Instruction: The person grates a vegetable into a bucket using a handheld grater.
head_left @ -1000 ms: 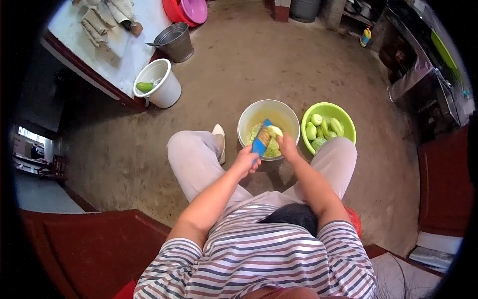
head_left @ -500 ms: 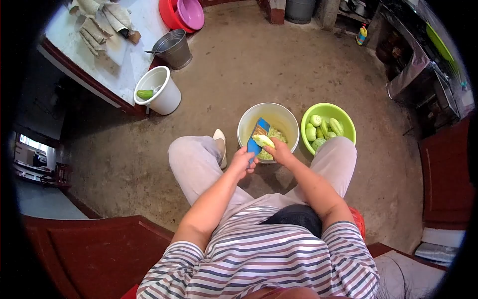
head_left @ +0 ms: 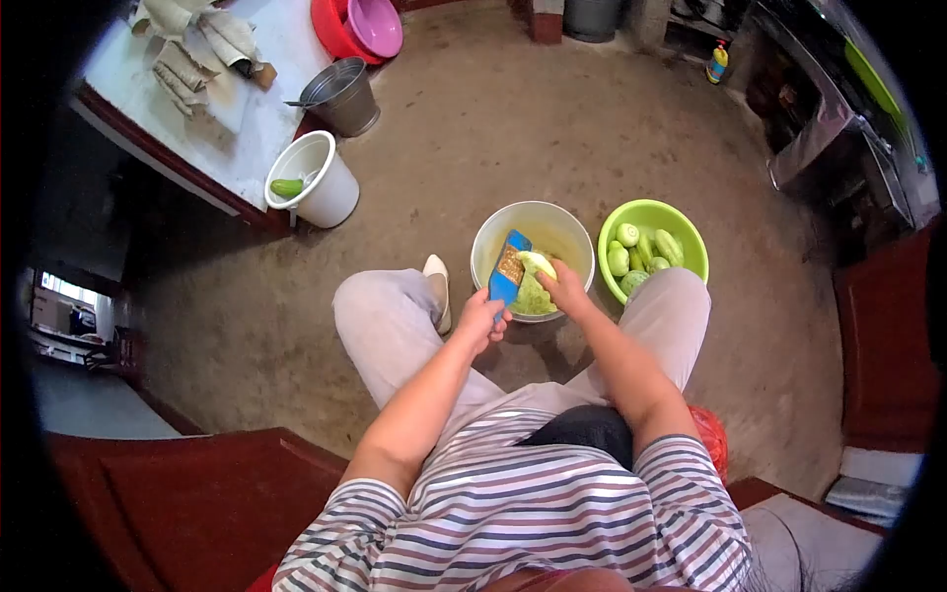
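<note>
My left hand point(head_left: 480, 323) is closed round the lower end of a blue grater point(head_left: 504, 283), which slants up over a white bucket point(head_left: 480, 244). The grater's middle has a brownish metal grating face. In my right hand point(head_left: 563, 292) is a pale green gourd-like vegetable point(head_left: 536, 263), held against or just beside the grater's right edge; I cannot tell whether they touch. Light green shreds point(head_left: 533, 299) lie in the bucket below. To the right of the bucket, a lime-green basin point(head_left: 700, 239) holds several whole green vegetables point(head_left: 669, 248), partly hidden by my right knee.
At the left stands a white pail point(head_left: 335, 195) with a green vegetable point(head_left: 287, 187) in it. Behind it are a metal bucket point(head_left: 352, 104) and red and pink basins point(head_left: 375, 28). A yellow bottle point(head_left: 717, 65) stands at the back right. Dark red panels flank me.
My right hand has moved the vegetable slightly up and to the right, from across the grater's face to its right edge. More of the grating face shows. The left hand stays almost still.
</note>
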`<state>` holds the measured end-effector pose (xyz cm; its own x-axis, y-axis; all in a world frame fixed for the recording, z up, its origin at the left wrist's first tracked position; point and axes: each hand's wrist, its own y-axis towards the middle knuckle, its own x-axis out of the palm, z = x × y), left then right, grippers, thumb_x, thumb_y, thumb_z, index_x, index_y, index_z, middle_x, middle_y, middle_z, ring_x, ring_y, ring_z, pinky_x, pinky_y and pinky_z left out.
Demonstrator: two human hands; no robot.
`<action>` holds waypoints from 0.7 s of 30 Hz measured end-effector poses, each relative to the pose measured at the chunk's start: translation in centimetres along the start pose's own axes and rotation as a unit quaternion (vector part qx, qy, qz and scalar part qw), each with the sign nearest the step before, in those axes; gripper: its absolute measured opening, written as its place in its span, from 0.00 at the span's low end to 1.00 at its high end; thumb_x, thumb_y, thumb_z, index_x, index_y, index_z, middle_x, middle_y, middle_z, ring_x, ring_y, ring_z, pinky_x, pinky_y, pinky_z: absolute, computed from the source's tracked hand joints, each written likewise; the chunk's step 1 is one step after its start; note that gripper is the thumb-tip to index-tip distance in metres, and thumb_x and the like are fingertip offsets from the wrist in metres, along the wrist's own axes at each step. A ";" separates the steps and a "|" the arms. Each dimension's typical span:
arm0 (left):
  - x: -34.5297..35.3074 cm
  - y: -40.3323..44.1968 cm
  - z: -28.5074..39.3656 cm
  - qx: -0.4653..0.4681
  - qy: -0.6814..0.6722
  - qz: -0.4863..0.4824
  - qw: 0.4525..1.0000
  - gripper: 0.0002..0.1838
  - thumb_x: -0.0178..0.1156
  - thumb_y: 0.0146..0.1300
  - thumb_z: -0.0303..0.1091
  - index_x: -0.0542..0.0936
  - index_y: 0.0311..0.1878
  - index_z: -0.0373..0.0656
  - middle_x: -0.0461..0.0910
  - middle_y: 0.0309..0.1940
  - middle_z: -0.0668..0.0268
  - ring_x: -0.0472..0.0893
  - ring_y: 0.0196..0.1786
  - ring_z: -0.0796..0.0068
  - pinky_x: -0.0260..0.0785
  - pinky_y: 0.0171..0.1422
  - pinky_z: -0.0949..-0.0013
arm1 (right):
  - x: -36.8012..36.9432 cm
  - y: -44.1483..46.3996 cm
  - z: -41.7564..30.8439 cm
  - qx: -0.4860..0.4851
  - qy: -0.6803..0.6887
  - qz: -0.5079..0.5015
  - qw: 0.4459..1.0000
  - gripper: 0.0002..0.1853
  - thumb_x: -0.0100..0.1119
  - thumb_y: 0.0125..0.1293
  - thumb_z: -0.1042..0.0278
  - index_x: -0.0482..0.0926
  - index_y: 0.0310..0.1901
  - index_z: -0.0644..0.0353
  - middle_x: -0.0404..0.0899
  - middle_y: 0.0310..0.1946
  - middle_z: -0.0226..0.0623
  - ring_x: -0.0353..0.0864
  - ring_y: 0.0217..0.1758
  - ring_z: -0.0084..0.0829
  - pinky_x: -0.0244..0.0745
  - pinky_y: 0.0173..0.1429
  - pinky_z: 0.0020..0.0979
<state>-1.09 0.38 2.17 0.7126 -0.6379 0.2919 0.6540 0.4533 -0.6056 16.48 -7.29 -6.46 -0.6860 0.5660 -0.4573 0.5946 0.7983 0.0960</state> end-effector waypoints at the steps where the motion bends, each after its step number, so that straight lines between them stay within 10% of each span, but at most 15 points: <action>1: -0.1 0.0 -0.1 -0.001 -0.008 0.011 1.000 0.08 0.45 0.59 0.27 0.65 0.42 0.46 0.69 0.23 0.64 0.63 0.15 0.81 0.50 0.14 0.77 | 0.0 -0.2 -0.5 -0.001 0.001 -0.005 1.000 0.18 0.57 0.56 0.58 0.71 0.41 0.64 0.76 0.29 0.51 0.76 0.33 0.51 0.69 0.37 0.43; 3: -0.3 -0.3 -0.1 0.001 -0.012 0.012 1.000 0.08 0.45 0.59 0.28 0.65 0.42 0.46 0.69 0.23 0.64 0.63 0.15 0.81 0.50 0.14 0.77 | -0.8 -0.9 -2.6 0.158 0.100 -0.118 0.975 0.18 0.56 0.56 0.59 0.71 0.42 0.64 0.76 0.29 0.50 0.76 0.35 0.49 0.69 0.38 0.41; 5: -0.2 -0.3 0.0 0.002 -0.027 0.007 1.000 0.08 0.45 0.59 0.28 0.65 0.42 0.46 0.69 0.23 0.64 0.63 0.15 0.81 0.51 0.14 0.77 | -0.7 -1.2 -3.4 0.157 0.091 -0.126 0.975 0.18 0.55 0.57 0.59 0.71 0.43 0.63 0.76 0.31 0.51 0.76 0.36 0.48 0.69 0.40 0.40; 7: -0.2 -0.4 0.0 0.006 -0.022 0.004 1.000 0.08 0.45 0.59 0.28 0.65 0.42 0.46 0.69 0.23 0.65 0.63 0.15 0.81 0.51 0.14 0.77 | 0.4 -1.4 -2.2 -0.047 0.009 -0.050 0.998 0.18 0.54 0.57 0.59 0.70 0.45 0.62 0.76 0.32 0.52 0.76 0.36 0.49 0.70 0.40 0.42; 11: 0.0 -1.2 0.0 0.008 0.008 0.000 1.000 0.09 0.45 0.59 0.28 0.65 0.44 0.46 0.69 0.22 0.65 0.63 0.14 0.81 0.51 0.14 0.78 | 0.5 -1.3 -1.6 -0.039 -0.107 -0.023 0.993 0.20 0.53 0.58 0.59 0.67 0.49 0.62 0.76 0.33 0.53 0.76 0.38 0.51 0.69 0.43 0.43; 14: 0.1 -1.0 -0.6 0.002 0.035 -0.030 0.999 0.09 0.45 0.59 0.28 0.65 0.44 0.47 0.69 0.22 0.65 0.63 0.14 0.82 0.50 0.13 0.77 | -1.9 -0.5 -3.5 0.163 -0.180 -0.048 0.969 0.23 0.53 0.58 0.58 0.66 0.52 0.63 0.76 0.37 0.55 0.74 0.42 0.52 0.69 0.44 0.44; 21: -0.4 0.2 -0.7 -0.006 0.019 0.017 1.000 0.08 0.45 0.59 0.28 0.65 0.42 0.47 0.69 0.23 0.64 0.63 0.14 0.81 0.50 0.14 0.77 | 0.0 0.0 1.1 0.083 0.037 -0.032 0.995 0.24 0.54 0.57 0.58 0.67 0.51 0.64 0.77 0.33 0.50 0.79 0.31 0.42 0.72 0.33 0.37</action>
<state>-1.41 0.33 1.42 0.7235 -0.6460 0.2433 0.6267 0.4669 -0.6239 16.90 -7.49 -7.42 -0.7504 0.5327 -0.3912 0.6049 0.7921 -0.0817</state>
